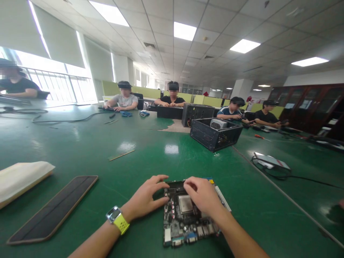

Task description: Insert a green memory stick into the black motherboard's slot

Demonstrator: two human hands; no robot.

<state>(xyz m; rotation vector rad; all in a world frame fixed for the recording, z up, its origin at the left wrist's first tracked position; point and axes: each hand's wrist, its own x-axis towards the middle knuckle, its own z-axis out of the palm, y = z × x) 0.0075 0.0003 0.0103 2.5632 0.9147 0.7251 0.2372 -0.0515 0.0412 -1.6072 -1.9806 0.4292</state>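
Note:
A motherboard (172, 213) lies flat on the green table in front of me, its port side facing me. A square metal-topped processor (185, 204) sits near its middle. From the left, my left hand (150, 193) reaches to the board's edge, fingers spread and fingertips at the far left corner. My right hand (202, 195) is over the far right part of the board, thumb and fingers pinched close by a black strip (176, 185) along the far edge. Whatever is between those fingers is too small or hidden to make out.
On the left lie a dark flat panel (53, 209) and a pale wrapped package (23, 179). Farther off are a thin stick (122, 155), an open black computer case (215, 134) and a device with cables (272, 161). Several people sit around the table.

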